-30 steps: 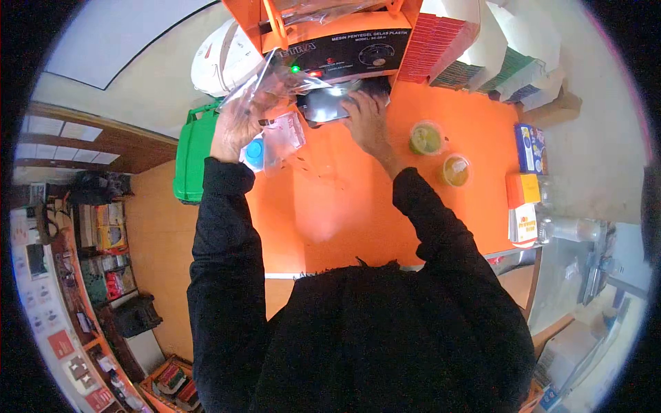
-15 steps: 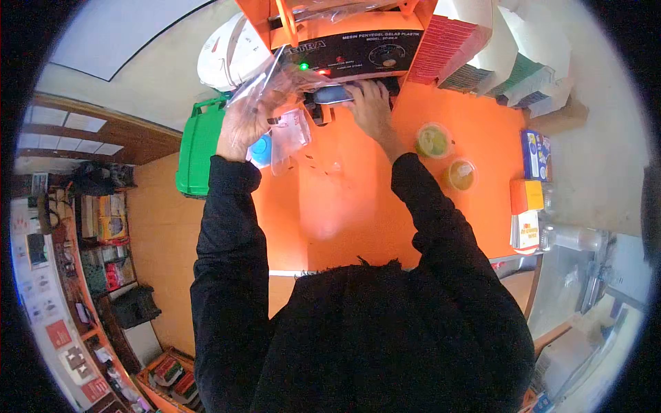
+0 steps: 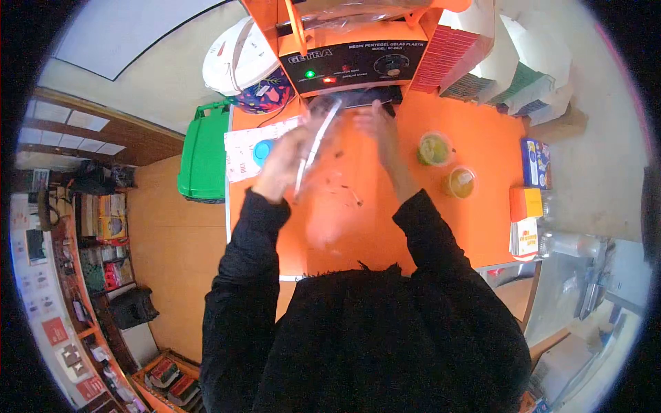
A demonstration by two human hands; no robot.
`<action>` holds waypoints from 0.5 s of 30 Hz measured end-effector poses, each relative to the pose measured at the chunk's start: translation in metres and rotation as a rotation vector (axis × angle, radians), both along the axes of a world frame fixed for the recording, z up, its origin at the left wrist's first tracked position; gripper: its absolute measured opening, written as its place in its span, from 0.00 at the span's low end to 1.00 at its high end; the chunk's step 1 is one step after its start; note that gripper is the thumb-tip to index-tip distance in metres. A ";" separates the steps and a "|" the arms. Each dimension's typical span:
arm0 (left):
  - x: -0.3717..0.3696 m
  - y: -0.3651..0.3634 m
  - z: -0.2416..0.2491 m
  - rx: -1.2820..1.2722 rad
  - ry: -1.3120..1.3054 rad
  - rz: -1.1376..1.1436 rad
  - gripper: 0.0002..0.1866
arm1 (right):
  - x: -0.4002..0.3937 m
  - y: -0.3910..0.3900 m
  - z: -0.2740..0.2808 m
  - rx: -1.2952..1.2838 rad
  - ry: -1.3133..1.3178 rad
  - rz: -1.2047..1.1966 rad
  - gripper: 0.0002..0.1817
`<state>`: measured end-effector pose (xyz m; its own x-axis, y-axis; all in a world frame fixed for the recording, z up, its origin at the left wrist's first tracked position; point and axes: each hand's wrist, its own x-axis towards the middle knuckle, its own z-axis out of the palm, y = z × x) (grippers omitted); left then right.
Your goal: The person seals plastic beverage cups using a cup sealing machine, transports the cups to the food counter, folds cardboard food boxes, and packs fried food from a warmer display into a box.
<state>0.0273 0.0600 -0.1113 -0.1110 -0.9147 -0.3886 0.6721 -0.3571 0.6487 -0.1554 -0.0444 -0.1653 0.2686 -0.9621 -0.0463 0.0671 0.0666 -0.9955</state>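
My left hand (image 3: pixel 281 164) is closed around a thin, clear plastic item (image 3: pixel 318 141) with a whitish edge, blurred by motion. To its right, my right hand (image 3: pixel 380 131) has its fingers stretched out, with nothing seen in it. Both are just in front of the orange sealing machine (image 3: pixel 354 62), whose black panel shows a green and a red light. Behind my left hand lies a white printed sheet (image 3: pixel 239 150) with a blue round object (image 3: pixel 262 151) on it. Dark bits are scattered on the orange table (image 3: pixel 330 234).
Two lidded cups, one green (image 3: pixel 434 149) and one yellowish (image 3: pixel 460 182), stand on the right. A green bin (image 3: pixel 204 155) and a white-lidded container (image 3: pixel 237 58) are at the left. Stacked cartons (image 3: pixel 458 51) stand at the back right.
My left hand has moved right and toward me with the plastic, uncovering the printed sheet. My right hand has let go of the machine's dark handle and moved slightly toward me.
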 end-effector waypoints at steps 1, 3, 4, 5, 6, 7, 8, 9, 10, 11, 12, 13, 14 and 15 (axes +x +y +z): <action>-0.016 0.007 0.007 0.003 -0.119 0.000 0.12 | -0.003 0.002 0.008 0.592 -0.372 0.282 0.26; -0.047 0.011 0.018 0.008 -0.227 0.114 0.11 | 0.008 -0.007 0.001 0.669 -0.511 0.393 0.28; -0.058 0.010 0.020 0.013 -0.334 0.229 0.10 | 0.015 -0.008 0.003 0.703 -0.582 0.448 0.29; -0.063 0.009 0.010 0.005 -0.362 0.285 0.11 | 0.021 -0.008 0.006 0.739 -0.648 0.505 0.30; -0.064 0.009 0.005 0.003 -0.361 0.286 0.11 | 0.029 -0.005 0.014 0.708 -0.546 0.466 0.29; -0.064 0.009 0.001 -0.013 -0.436 0.250 0.13 | 0.034 -0.001 0.020 0.678 -0.446 0.428 0.28; -0.063 0.010 -0.003 -0.030 -0.512 0.214 0.14 | 0.036 0.004 0.023 0.676 -0.447 0.430 0.28; -0.063 0.011 -0.005 -0.032 -0.514 0.215 0.14 | 0.037 0.007 0.023 0.500 -0.427 0.391 0.24; -0.064 0.013 -0.008 -0.040 -0.455 0.231 0.14 | 0.038 0.011 0.024 0.326 -0.405 0.350 0.21; -0.064 0.015 -0.009 -0.048 -0.397 0.248 0.13 | 0.038 0.015 0.021 0.324 -0.405 0.353 0.21; -0.066 0.019 -0.008 -0.050 -0.397 0.253 0.13 | 0.039 0.019 0.017 0.300 -0.441 0.280 0.17; -0.068 0.023 -0.007 -0.054 -0.396 0.275 0.12 | 0.039 0.022 0.014 0.278 -0.477 0.207 0.13; -0.070 0.027 -0.007 -0.059 -0.395 0.294 0.11 | 0.036 0.023 0.010 0.278 -0.477 0.210 0.13; -0.068 0.029 -0.010 -0.061 -0.395 0.298 0.11 | 0.031 0.023 0.014 0.288 -0.423 0.239 0.12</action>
<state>-0.0405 0.0893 -0.1212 0.3034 -0.9065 -0.2935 0.4380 -0.1409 0.8879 -0.1246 -0.0211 -0.1517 0.5300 -0.8366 -0.1389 0.4056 0.3939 -0.8248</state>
